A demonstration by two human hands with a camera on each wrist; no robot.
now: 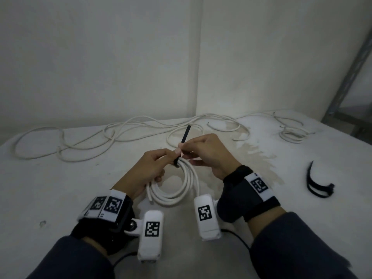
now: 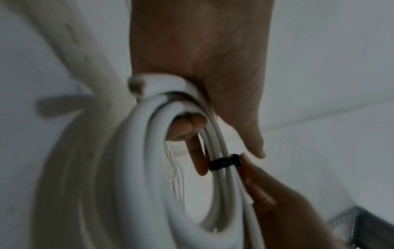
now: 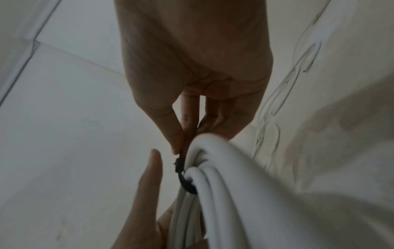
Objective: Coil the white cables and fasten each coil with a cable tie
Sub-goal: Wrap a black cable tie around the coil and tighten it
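Coiled white cable (image 1: 181,186) is held at frame centre, above the table (image 1: 60,198). It is gripped by the left hand (image 1: 145,170), fingers curled through the loop. Black cable tie (image 1: 182,146) is wrapped round the coil's top, its tail pinched by the right hand (image 1: 207,154). Loose cables (image 1: 84,137) lie behind; spare ties (image 1: 318,182) at right.
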